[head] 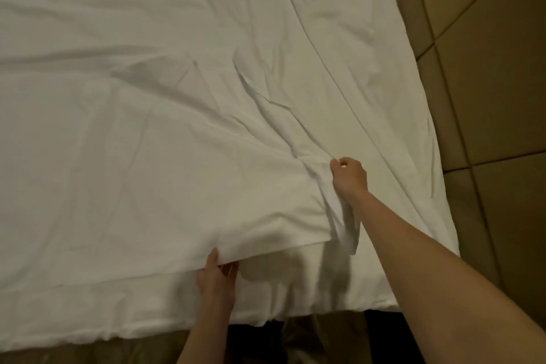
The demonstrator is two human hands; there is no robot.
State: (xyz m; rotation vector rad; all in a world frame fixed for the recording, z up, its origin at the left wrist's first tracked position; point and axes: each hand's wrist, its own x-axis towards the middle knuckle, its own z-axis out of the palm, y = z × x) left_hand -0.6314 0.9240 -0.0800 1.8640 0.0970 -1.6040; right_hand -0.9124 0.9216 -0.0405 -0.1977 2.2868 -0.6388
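On the bed (88, 313), near its front right corner: holds the white sheet (147, 127) with both hands. Grips the sheet's front edge with the left hand (217, 278), thumb on top, fingers curled under the cloth. Pinches a bunched fold farther in with the right hand (350, 176), fingers closed tight round it. Holds that edge up a little off the bed. Lies wrinkled and spread wide, reaching the bed's right edge beside the brown padded wall (502, 68).

One left hand (217, 278), one right hand (350, 176), one white sheet (177, 97).
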